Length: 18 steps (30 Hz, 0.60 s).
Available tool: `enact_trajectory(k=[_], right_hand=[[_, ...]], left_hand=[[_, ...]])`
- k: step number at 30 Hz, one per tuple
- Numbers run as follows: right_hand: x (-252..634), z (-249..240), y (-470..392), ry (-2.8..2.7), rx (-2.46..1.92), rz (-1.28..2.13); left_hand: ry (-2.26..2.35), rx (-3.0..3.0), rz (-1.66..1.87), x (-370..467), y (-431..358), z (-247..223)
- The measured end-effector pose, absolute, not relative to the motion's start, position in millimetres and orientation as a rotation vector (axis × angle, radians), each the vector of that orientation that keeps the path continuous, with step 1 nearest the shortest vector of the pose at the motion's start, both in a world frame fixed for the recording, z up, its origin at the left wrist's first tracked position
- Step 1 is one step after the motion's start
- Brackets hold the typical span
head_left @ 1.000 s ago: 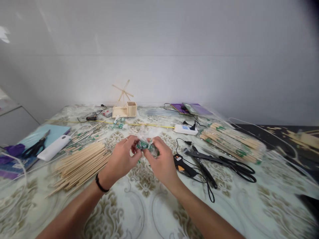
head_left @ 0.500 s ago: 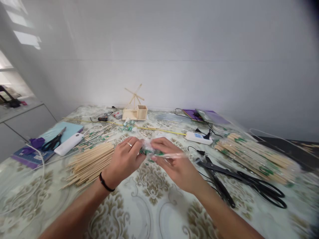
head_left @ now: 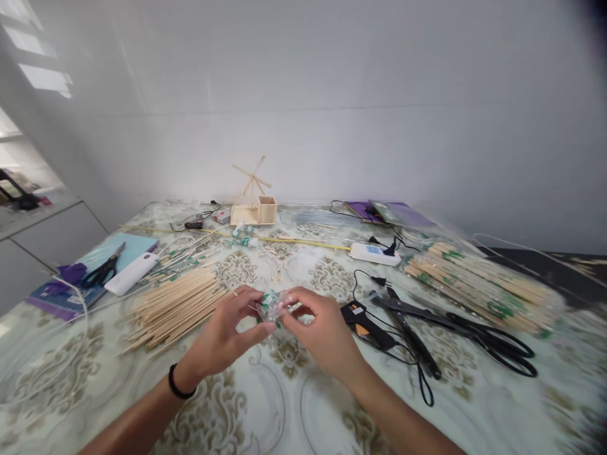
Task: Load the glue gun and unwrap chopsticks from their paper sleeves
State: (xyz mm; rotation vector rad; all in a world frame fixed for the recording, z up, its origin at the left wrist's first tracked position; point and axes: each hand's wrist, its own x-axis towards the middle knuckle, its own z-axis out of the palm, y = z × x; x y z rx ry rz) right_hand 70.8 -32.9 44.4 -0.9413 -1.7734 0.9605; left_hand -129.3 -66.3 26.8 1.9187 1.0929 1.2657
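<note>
Between my two hands is a crumpled clear plastic wrapper with green print, held above the patterned tablecloth. My left hand grips its left side with thumb and fingers; a ring and a dark wristband show on that arm. From the other side my right hand pinches the wrapper with its fingertips. A spread pile of thin wooden sticks lies just left of my left hand. To the right of my right hand rests a black glue gun with an orange trigger.
Large black scissors and bagged sticks lie right. A white power strip and yellow tape measure sit farther back. A stick-built windmill model stands by the wall. Small scissors lie left.
Both hands have come lower and nearer, and the wrapper is now bunched into a smaller wad. A long strip of plastic trailing by my right hand no longer shows. The glue gun has come into sight.
</note>
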Motion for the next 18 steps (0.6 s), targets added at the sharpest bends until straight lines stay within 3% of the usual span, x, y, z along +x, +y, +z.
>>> enact_trajectory(k=[11, 18], right_hand=[[89.4, 59.1, -27.6, -1.852, -0.866, 1.144], [103.9, 62.9, -17.0, -1.83, -0.706, 1.458]], left_hand=[[0.938, 1.65, 0.95, -117.0, -50.6, 70.2], [0.939, 1.542, 0.843, -122.7, -31.1, 75.6]])
